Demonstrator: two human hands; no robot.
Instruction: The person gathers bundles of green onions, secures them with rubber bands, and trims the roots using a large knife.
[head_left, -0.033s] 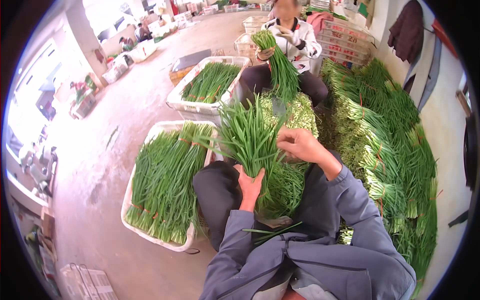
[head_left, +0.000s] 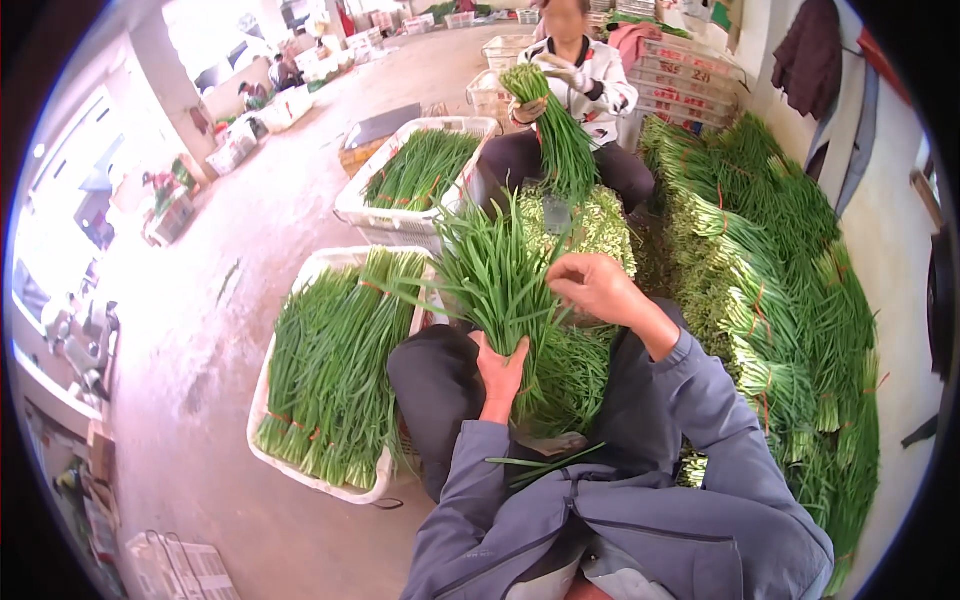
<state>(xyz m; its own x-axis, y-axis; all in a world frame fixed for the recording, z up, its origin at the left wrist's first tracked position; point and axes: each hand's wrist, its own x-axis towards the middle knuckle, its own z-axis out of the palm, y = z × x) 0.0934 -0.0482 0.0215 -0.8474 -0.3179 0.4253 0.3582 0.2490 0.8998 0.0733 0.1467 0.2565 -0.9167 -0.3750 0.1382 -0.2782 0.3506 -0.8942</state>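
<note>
A loose, upright bunch of garlic chives (head_left: 490,275) is wrapped low down by the fingers and thumb of my left hand (head_left: 500,375). Its green leaves fan out above that grip. My right hand (head_left: 600,290) hovers beside the leaves on the right, fingertips pinched together. Anything between those fingertips is too small to make out. More loose chives (head_left: 575,375) lie between my knees, beneath the bunch. A few cut leaves (head_left: 545,465) rest across my lap.
A white basket (head_left: 257,400) of banded chive bundles stands by my left knee, another basket (head_left: 400,222) beyond it. Opposite, a co-worker (head_left: 590,85) holds a chive bunch (head_left: 560,135). Stacked bundles (head_left: 790,290) line the right wall. Crates (head_left: 690,80) are piled behind.
My right hand has shifted very slightly left and up beside the leaves. The left hand keeps its grip on the bunch. The whole view has turned a little.
</note>
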